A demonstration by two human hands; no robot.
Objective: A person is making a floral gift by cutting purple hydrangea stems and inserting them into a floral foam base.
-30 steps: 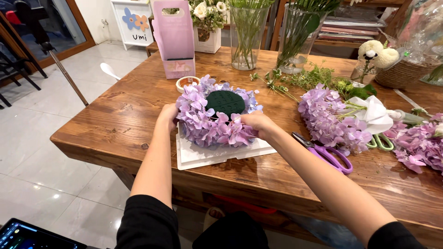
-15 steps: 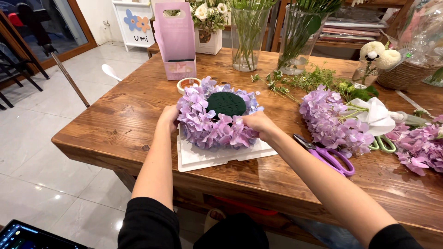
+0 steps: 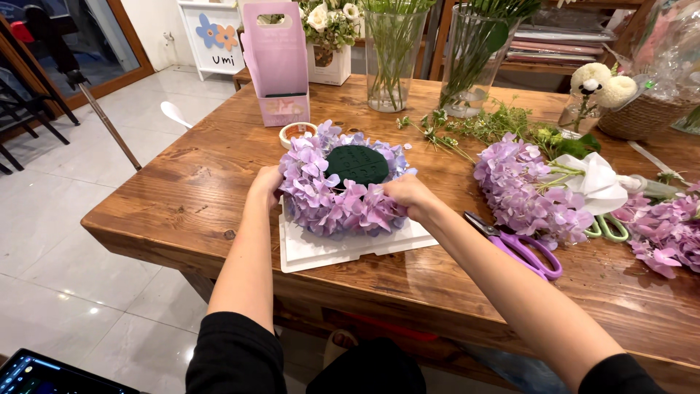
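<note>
A round dark green foam block [image 3: 356,163] sits on a white square tray [image 3: 321,248], ringed by purple hydrangea blooms [image 3: 328,197]. My left hand [image 3: 267,184] cups the ring's left side, fingers pressed into the blooms. My right hand [image 3: 408,195] grips the ring's right front edge, fingertips among the petals. Both hands touch the arrangement on the wooden table [image 3: 182,197].
Purple-handled scissors [image 3: 521,248] lie right of the tray. Loose hydrangea bunches [image 3: 525,190] and white paper [image 3: 594,179] lie further right. Glass vases [image 3: 390,55] with stems, a pink paper carrier [image 3: 277,62], a small tape roll [image 3: 295,131] and a wicker basket [image 3: 645,113] stand behind.
Both hands stay on the flower ring with hardly any shift; the arrangement and tray have not visibly moved.
</note>
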